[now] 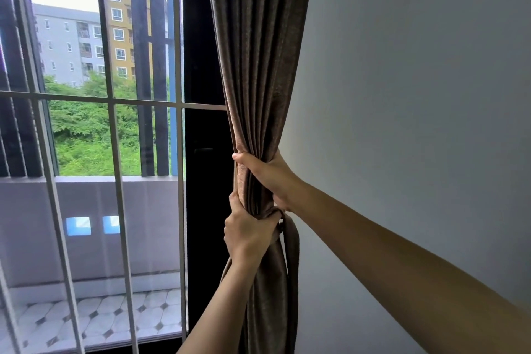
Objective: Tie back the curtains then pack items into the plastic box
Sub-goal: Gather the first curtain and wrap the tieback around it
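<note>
A brown curtain [255, 66] hangs bunched together at the right side of the window, beside the white wall. My right hand [264, 175] grips the gathered folds from the right, thumb wrapped across the front. Just below it, my left hand [247, 233] grips the bundle where a matching brown tie-back band [288, 236] wraps round it; a loop of the band hangs down on the right. The plastic box is not in view.
A window with a white metal grille [115, 100] fills the left half, its dark frame [201, 66] next to the curtain. Outside are a tiled balcony floor [100, 316], trees and buildings. A plain white wall [416, 95] takes up the right.
</note>
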Demonstrator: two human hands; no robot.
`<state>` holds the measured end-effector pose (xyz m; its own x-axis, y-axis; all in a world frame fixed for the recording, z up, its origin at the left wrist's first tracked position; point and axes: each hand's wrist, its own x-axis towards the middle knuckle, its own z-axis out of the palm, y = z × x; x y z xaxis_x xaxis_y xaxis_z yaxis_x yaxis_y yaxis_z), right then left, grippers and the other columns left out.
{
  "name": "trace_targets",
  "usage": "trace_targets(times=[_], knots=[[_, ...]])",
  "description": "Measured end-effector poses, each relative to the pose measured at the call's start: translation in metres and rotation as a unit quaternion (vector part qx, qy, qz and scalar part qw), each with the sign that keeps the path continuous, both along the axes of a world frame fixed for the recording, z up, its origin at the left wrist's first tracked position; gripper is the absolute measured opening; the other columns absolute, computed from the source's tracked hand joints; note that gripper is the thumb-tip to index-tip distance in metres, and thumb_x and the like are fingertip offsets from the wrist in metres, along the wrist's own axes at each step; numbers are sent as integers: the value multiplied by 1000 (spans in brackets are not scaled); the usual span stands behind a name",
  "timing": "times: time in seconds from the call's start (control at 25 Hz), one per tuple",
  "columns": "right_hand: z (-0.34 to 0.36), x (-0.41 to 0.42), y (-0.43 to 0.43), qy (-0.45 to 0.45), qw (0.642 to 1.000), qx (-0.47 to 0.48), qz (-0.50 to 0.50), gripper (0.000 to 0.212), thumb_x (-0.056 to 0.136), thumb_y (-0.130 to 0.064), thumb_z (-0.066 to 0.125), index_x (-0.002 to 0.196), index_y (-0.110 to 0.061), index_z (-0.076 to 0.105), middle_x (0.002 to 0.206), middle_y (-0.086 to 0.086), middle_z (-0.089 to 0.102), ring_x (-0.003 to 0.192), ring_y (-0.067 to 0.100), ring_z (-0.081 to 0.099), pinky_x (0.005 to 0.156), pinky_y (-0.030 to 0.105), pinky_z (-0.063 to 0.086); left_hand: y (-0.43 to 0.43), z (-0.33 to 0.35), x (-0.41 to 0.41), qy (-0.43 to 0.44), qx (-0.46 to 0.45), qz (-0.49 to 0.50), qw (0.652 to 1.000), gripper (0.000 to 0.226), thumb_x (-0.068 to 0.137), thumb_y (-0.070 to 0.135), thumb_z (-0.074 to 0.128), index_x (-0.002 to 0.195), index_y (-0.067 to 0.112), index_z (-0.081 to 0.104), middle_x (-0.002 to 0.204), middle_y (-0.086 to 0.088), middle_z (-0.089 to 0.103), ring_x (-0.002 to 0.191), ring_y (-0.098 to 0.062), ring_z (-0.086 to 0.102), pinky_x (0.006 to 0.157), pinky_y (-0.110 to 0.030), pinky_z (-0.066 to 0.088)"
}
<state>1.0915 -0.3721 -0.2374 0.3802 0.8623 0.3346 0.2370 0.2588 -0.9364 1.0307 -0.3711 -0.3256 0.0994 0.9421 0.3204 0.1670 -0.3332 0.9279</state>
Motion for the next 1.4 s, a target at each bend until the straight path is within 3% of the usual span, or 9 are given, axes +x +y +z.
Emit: trace_targets(times=[0.24, 0.36, 0.48, 0.68, 0.88, 1.0, 1.12, 1.24, 1.4], knots=[[4, 41, -30, -98, 973, -97, 183, 79, 75, -10, 70, 140, -29, 29, 125, -1, 55, 119, 18, 51, 103, 37, 43, 1, -1, 0, -8, 1, 10, 1000, 75, 63, 40, 76, 130, 25, 46, 73, 13, 56, 78, -17, 61, 76, -37, 56], [-10, 75, -53, -226, 953, -183, 90, 93, 73, 0, 69, 145, -31, 20, 131, 3, 44, 126, 20, 40, 88, 25, 48, 3, -3, 0, -10, 1, 0, 1000, 78, 63, 38, 77, 132, 21, 45, 74, 14, 53, 80, -19, 60, 76, -38, 57], [-35, 85, -64, -422, 874, -237, 39, 83, 71, -16, 79, 138, -27, 32, 116, 1, 46, 97, 14, 52, 71, 18, 45, 6, -5, 1, -5, 5, 1, 1000, 80, 63, 38, 78, 133, 21, 44, 83, 7, 57, 88, -23, 63, 79, -40, 56], [-49, 74, -50, -535, 827, -167, -48, 33, 84, -28, 61, 117, -25, 55, 85, -7, 60, 70, 14, 56, 69, 28, 46, 8, -7, 1, -2, 8, -7, 1000, 84, 62, 40, 77, 136, 22, 41, 88, 6, 58, 91, -22, 63, 80, -41, 57], [-57, 72, -38, -275, 954, -80, -84, 13, 90, -15, 55, 92, -16, 43, 78, 1, 61, 63, 14, 56, 58, 25, 47, 6, -9, 0, -24, 6, -43, 999, 85, 62, 39, 78, 137, 25, 39, 91, 10, 61, 85, -12, 62, 77, -36, 58], [-77, 68, -35, -134, 988, -79, 19, 11, 90, -13, 52, 98, -6, 51, 98, 17, 63, 89, 28, 61, 88, 51, 49, 4, -22, -14, -88, 4, -162, 983, 75, 66, 24, 76, 130, 29, 39, 102, 7, 64, 93, -12, 64, 79, -31, 56], [-87, 62, -42, 20, 990, -66, 119, 38, 80, -8, 54, 117, -5, 49, 116, 17, 60, 111, 31, 57, 102, 47, 43, 4, -32, -32, -274, -79, -326, 901, 68, 65, 4, 50, 131, 18, 40, 111, -8, 62, 91, -18, 65, 71, -28, 55], [-93, 56, -46, -52, 982, -82, 161, 73, 69, -15, 71, 134, -19, 37, 131, 4, 53, 119, 18, 54, 101, 36, 46, 18, -23, -37, -328, -141, -344, 868, 50, 83, -5, 40, 130, 13, 44, 110, -8, 62, 83, -13, 67, 72, -26, 55], [-89, 49, -43, -172, 974, -88, 116, 97, 58, -34, 84, 138, -27, 31, 133, -3, 50, 120, 13, 53, 99, 36, 49, 41, -4, -42, -80, -105, -369, 920, 55, 90, -8, 38, 132, 27, 45, 115, -3, 63, 106, -21, 63, 89, -42, 53]])
